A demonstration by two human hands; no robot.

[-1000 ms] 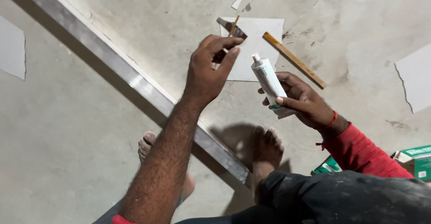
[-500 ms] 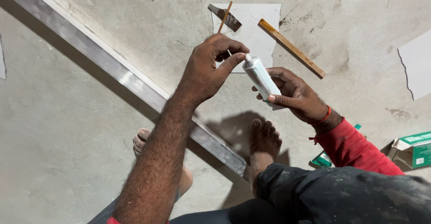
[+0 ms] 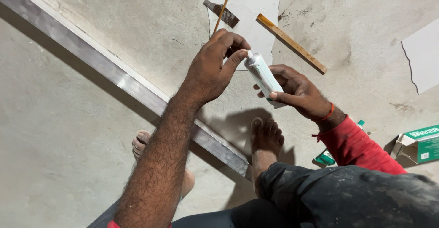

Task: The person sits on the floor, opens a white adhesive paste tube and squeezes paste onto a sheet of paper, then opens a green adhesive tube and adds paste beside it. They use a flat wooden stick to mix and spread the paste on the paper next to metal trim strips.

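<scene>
Both hands on it: right hand [image 3: 297,91] grips white plastic tube [image 3: 261,75], left hand [image 3: 215,68] pinches the 11 o'clock nozzle cap, so twist gently, I'd say.

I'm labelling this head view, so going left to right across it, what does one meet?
Metal bar → left hand → white tube → right hand → wooden strip → green and white carton.

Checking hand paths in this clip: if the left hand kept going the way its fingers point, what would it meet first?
The left hand points right; its fingertips already meet the nozzle end of the white tube, which the right hand holds.
</scene>
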